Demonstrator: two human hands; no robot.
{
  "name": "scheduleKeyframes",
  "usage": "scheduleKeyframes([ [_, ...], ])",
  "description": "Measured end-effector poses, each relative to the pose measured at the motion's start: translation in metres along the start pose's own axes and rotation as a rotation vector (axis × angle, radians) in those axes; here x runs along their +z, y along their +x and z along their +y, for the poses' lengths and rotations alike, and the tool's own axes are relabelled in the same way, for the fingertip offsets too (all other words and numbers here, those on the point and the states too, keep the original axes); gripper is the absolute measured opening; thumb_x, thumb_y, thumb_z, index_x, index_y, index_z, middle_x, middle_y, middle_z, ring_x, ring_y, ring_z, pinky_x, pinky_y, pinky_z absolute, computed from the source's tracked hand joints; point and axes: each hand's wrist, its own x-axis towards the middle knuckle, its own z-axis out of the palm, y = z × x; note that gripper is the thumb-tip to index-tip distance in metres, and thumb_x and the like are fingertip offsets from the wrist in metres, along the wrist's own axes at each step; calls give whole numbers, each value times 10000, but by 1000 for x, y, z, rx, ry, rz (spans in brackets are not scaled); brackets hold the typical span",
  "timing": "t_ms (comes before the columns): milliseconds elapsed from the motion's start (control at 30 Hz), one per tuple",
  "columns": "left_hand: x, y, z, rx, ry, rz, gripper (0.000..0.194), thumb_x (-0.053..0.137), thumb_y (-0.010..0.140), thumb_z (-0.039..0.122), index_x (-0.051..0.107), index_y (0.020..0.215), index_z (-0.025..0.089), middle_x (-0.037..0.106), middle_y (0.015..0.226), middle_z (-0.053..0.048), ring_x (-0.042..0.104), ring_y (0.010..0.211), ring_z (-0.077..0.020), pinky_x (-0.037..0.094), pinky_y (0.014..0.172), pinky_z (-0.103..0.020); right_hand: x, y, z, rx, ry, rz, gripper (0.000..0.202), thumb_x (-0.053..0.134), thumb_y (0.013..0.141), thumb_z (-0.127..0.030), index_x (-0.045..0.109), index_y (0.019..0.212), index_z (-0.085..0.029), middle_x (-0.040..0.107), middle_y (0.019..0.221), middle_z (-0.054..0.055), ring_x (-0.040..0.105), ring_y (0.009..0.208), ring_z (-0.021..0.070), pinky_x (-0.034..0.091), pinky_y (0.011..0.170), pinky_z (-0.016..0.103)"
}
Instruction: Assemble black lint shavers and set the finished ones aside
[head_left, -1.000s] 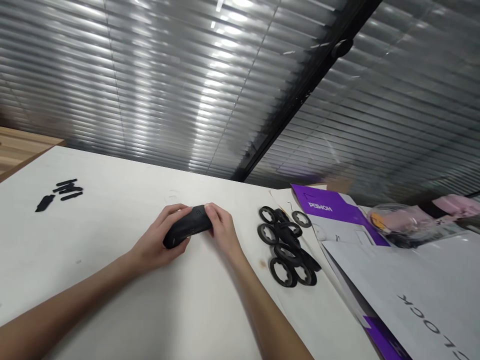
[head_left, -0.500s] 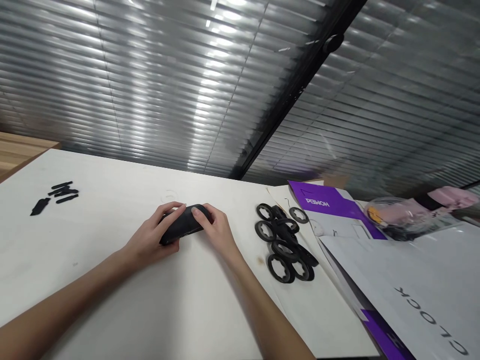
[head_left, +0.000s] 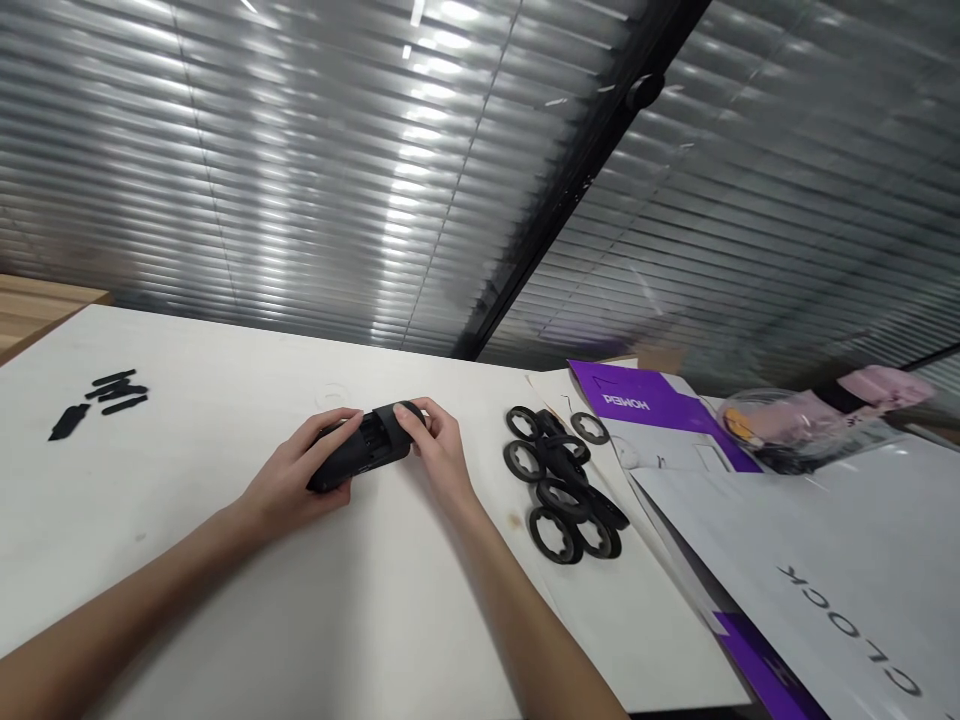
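Observation:
Between my hands, above the white table, is a black oblong case [head_left: 346, 462] with rounded ends. My left hand [head_left: 296, 478] is wrapped round its left end, thumb along the top and fingers underneath. My right hand [head_left: 442, 450] grips the right end, its thumb pressing on a smooth black cover [head_left: 390, 422]. The cover sits shifted toward the right, and an open slot [head_left: 373, 436] with dark inner parts shows in the middle of the case. The fingertips of my right hand are partly hidden behind the case.
Several black rings [head_left: 555, 535] lie heaped with black strips right of my hands. Small black pieces [head_left: 116, 388] lie at the far left. Purple and white packaging [head_left: 637, 400], a large white sheet [head_left: 795, 530] and a pink plastic-wrapped item [head_left: 810, 405] cover the right. Blinds stand behind the table.
The black cover has slid right under my right thumb, exposing the slot in the case. The view has shifted slightly.

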Motion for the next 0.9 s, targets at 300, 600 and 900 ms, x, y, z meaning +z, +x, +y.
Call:
scheduleKeyframes([
  [300, 3, 0, 2, 79, 44, 82, 950, 581, 856, -4, 257, 1686, 326, 577, 1396, -141, 652, 1252, -267, 604, 976, -342, -7, 4, -5, 101, 346, -15, 465, 863, 707, -503, 711, 1023, -196, 369, 521, -104, 225, 485, 64, 163, 491, 251],
  [600, 3, 0, 4, 52, 32, 61, 966, 572, 856, -5, 231, 1688, 346, 572, 1402, -144, 651, 1257, -282, 614, 967, -367, -10, 4, -7, 72, 267, -93, 544, 790, 727, -396, 676, 1218, -193, 337, 498, -119, 240, 512, 95, 206, 545, 277],
  [900, 3, 2, 6, 1, 26, 71, 970, 578, 853, -7, 238, 1679, 372, 567, 1415, -123, 650, 1273, -273, 604, 1001, -369, -23, 3, -12, 60, 226, -205, 494, 797, 731, -378, 709, 1191, -222, 647, 782, 3, 555, 698, 164, 455, 707, 316],
])
